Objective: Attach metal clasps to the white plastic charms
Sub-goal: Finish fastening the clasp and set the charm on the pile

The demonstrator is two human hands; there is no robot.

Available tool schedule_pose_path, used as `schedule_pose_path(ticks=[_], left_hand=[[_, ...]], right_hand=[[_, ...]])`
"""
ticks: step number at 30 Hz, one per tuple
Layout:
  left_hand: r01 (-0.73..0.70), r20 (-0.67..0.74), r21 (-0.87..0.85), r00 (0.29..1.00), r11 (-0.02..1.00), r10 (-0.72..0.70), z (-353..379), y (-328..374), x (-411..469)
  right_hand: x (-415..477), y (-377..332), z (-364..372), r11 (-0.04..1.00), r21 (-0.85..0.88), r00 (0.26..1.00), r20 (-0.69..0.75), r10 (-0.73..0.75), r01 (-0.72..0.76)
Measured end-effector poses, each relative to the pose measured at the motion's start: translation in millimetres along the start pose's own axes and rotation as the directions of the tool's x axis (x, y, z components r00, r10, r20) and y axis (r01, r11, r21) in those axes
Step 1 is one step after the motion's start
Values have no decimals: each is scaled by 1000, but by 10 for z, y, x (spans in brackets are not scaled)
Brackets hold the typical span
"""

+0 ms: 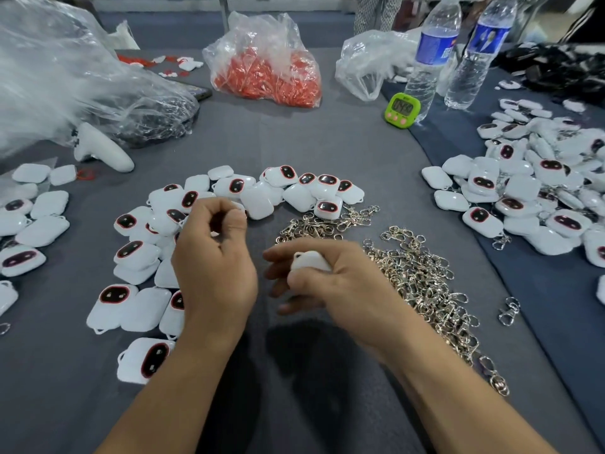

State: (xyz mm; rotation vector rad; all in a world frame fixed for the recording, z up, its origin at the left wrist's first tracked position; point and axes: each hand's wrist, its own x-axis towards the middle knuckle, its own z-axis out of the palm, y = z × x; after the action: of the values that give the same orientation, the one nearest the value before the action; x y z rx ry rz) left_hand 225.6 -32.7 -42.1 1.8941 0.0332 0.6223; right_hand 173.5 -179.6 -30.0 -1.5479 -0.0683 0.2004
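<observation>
White charm [309, 261] x1 gripped in right hand [330, 290]; left hand [212, 260] fingers curled, contents unclear; clasp pile [422, 283] x1.

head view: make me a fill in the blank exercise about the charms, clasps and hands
1. The right hand grips a white ____.
2. The pile of metal clasps lies to the ____ of that hand.
3. ____ water bottles stand by the green timer.
Missing words: charm; right; two.
</observation>
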Motion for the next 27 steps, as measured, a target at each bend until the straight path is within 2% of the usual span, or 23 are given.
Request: schedule_pose_path(ticks=[2,5,7,10,13,16,19,23,27], left_hand=[[3,-5,74,1000,997,-3,-41,-28,35],[-61,71,209,996,976,47,-51,-39,25],[-97,162,212,985,972,62,-31,-34,-4],[-51,321,96,947,994,18,44,7,-60],[120,447,-136,893,983,-47,98,65,-108],[231,501,-267,862,936,-70,105,85,-130],[278,517,-307,852,910,-85,95,96,-126],[119,521,-135,853,984,-31,88,104,-148],[-77,509,61,860,995,36,65,109,-204]], right_hand=[[55,106,89,998,-56,1000,-1,13,-13],[142,153,24,962,-272,977,-199,-71,15],[166,117,-99,924,-381,940,-308,-149,22],[136,109,-211,963,-263,898,-409,-163,55],[73,75,-196,963,-244,890,-405,-210,116],[55,28,-171,948,-278,886,-385,-258,155],[61,38,-172,945,-303,882,-401,-247,127],[59,77,-182,911,-407,848,-457,-269,69],[28,90,-166,793,-607,825,-418,-380,58]])
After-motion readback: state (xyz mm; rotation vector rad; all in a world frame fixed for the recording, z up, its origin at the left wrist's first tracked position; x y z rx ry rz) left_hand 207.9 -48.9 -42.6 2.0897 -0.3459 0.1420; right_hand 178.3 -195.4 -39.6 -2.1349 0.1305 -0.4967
